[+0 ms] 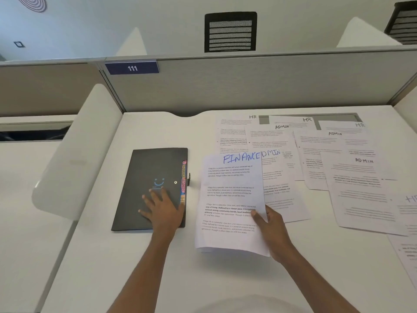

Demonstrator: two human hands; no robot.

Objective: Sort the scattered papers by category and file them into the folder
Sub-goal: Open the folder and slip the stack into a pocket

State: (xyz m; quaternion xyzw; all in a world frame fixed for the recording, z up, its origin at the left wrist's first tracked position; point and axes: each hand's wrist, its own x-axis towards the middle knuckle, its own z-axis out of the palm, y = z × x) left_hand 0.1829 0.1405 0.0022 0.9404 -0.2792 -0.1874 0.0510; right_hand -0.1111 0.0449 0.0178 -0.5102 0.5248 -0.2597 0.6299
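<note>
Nearest, two bare forearms reach out over the smooth white worktop point(112, 267). The right grip point(270, 227) pinches the FINANCE sheaf point(230, 195) at its right edge, thumb on the printed face and fingers behind. The sheaf is thin white paper with layered lower edges, lifted and slightly bowed, its heading handwritten in blue. Just left of it, the left grip point(161, 208) lies flat, fingers spread and straight, holding nothing and pressing on the lower half of the folder point(144, 168). The folder is a matte, dark grey rectangle, closed and flat on the worktop, with a faint blue smile mark and a small round metal snap. Coloured index tabs point(184, 179) show along its right edge.

Beyond the sheaf and to the right, loose papers point(352, 181) overlap in a fan, white sheets of grey print headed ADMIN or HR. Behind stands a grey, fabric-textured partition point(248, 86) carrying a dark blue plate point(132, 68) reading 111. Above it rises a black mesh chair back point(230, 32).
</note>
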